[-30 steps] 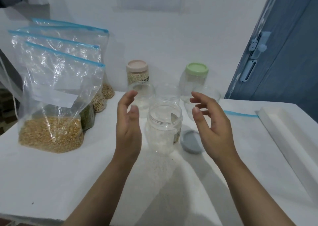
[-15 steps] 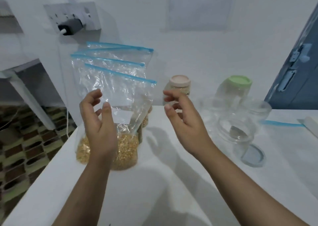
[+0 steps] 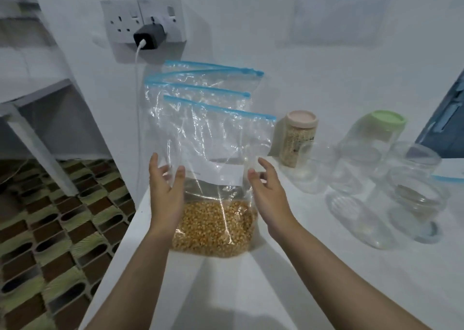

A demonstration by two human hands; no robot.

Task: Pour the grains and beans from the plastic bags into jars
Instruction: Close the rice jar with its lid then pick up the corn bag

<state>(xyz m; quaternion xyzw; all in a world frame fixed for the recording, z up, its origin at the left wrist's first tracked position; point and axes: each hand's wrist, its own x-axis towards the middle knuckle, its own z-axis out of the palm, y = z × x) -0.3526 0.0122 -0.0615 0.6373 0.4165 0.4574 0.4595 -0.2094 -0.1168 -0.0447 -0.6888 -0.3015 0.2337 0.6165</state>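
Note:
A clear zip bag of yellow corn kernels stands upright at the table's left end, blue zip strip on top. Three more zip bags stand behind it against the wall. My left hand is at the front bag's left side, fingers straight and touching the plastic. My right hand is at its right side, fingers relaxed, right at the edge. Several empty clear jars stand to the right. A jar with a pink lid holds pale grains. A green-lidded jar stands behind.
The white table ends just left of the bags, with patterned floor below. A wall socket with a black charger and white cable hangs above the bags. A grey lid lies by the nearest jar.
The view has swung left, away from the open jar. Both hands moved from around that jar to either side of the corn bag, and now reach its edges.

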